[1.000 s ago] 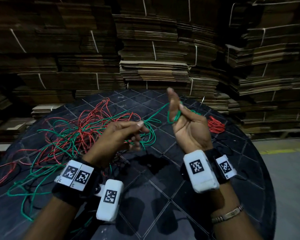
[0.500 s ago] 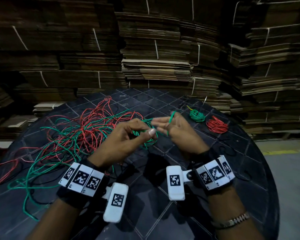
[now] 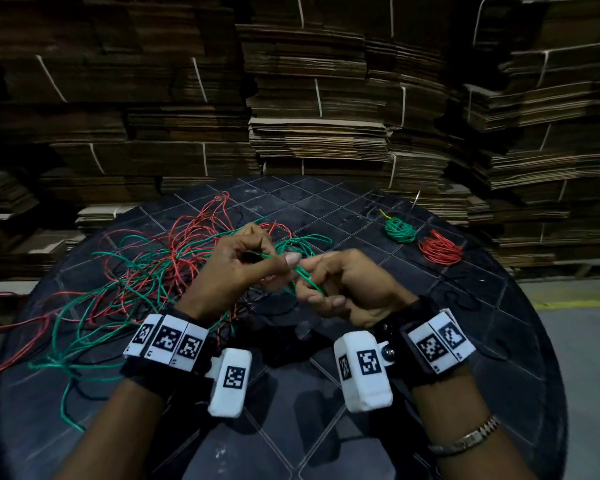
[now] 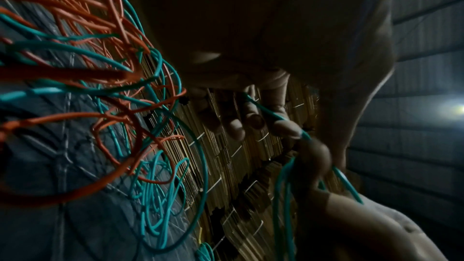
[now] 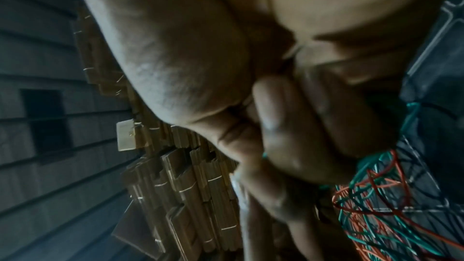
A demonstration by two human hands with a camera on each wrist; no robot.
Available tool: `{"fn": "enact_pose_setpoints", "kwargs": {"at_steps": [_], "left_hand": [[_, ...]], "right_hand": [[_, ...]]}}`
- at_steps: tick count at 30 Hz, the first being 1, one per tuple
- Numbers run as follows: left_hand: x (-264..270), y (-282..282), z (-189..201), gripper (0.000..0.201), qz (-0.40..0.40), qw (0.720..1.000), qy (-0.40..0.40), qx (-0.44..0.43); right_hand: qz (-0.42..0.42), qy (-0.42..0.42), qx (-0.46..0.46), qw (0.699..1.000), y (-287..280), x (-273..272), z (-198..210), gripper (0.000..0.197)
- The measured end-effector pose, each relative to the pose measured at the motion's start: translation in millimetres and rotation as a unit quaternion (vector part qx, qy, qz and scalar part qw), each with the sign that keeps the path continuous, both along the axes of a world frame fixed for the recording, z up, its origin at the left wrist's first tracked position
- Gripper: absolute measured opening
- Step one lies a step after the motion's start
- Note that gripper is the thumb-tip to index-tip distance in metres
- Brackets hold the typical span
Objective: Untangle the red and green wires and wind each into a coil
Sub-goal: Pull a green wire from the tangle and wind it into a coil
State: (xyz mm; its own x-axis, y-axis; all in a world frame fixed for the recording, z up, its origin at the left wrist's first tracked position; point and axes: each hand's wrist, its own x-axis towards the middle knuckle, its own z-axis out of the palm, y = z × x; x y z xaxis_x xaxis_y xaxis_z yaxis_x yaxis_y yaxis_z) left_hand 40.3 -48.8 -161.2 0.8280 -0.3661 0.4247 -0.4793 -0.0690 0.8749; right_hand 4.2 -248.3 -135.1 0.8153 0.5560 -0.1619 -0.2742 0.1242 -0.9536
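A loose tangle of red wires (image 3: 184, 244) and green wires (image 3: 94, 341) spreads over the left half of the round dark table (image 3: 343, 445). My left hand (image 3: 246, 268) pinches a green strand (image 3: 305, 277) between thumb and fingers above the table's middle. My right hand (image 3: 340, 292) meets it from the right, its fingers curled round the same green strand. The left wrist view shows that green strand (image 4: 266, 113) running from my left fingers to the right hand (image 4: 314, 158). The right wrist view is mostly palm, with the tangle (image 5: 376, 205) at lower right.
A small green coil (image 3: 399, 230) and a small red coil (image 3: 440, 251) lie at the table's far right. Stacks of flattened cardboard (image 3: 319, 109) rise close behind the table. Grey floor with a yellow line (image 3: 575, 303) lies to the right.
My right hand dropped from a raised, palm-up pose down to meet the left hand, turning over. Both hands came together on the green strand and shifted toward me.
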Motion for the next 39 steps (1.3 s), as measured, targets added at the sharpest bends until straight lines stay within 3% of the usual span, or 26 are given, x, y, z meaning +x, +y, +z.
{"fn": "enact_pose_setpoints", "kwargs": {"at_steps": [4,8,11,15,17,20,22,24,29,33,35,39], "left_hand": [[8,-4,-6,0.062,0.119,0.992,-0.010,0.029],[13,9,-3,0.063,0.163,0.986,-0.008,-0.021],[17,15,-1,0.062,0.179,0.983,-0.011,-0.039],[9,0,-3,0.054,0.138,0.990,-0.004,-0.019],[6,-5,-3,0.043,0.116,0.993,0.004,-0.026],[0,-9,-1,0.030,0.072,0.997,-0.008,-0.017],[-4,-13,-1,0.027,0.018,0.999,-0.042,0.021],[-10,-16,-1,0.029,-0.025,0.997,-0.062,0.025],[-10,-11,0,0.026,-0.102,0.993,0.006,-0.062],[-12,-13,6,0.018,-0.079,0.990,0.035,-0.110],[-10,-13,9,0.018,-0.039,0.986,0.053,-0.156],[-3,-10,5,0.018,0.019,0.987,0.019,-0.156]], "right_hand": [[0.024,0.067,0.059,0.996,-9,7,0,0.058],[-0.052,0.070,0.204,0.975,-23,-3,12,0.046],[-0.129,0.033,0.343,0.930,-41,1,15,0.040],[-0.174,0.038,0.499,0.848,-57,15,8,0.038],[-0.235,0.033,0.537,0.810,-62,19,8,0.044],[-0.295,-0.013,0.541,0.787,-67,20,10,0.045],[-0.302,-0.013,0.517,0.801,-65,22,7,0.045],[-0.317,-0.018,0.442,0.839,-58,25,2,0.046],[-0.368,-0.070,0.193,0.907,-36,37,-13,0.038],[-0.275,-0.112,-0.019,0.955,-14,36,-23,0.032],[-0.226,-0.124,-0.063,0.964,-4,30,-24,0.018],[-0.151,-0.080,-0.093,0.981,14,12,-10,0.058]]}}
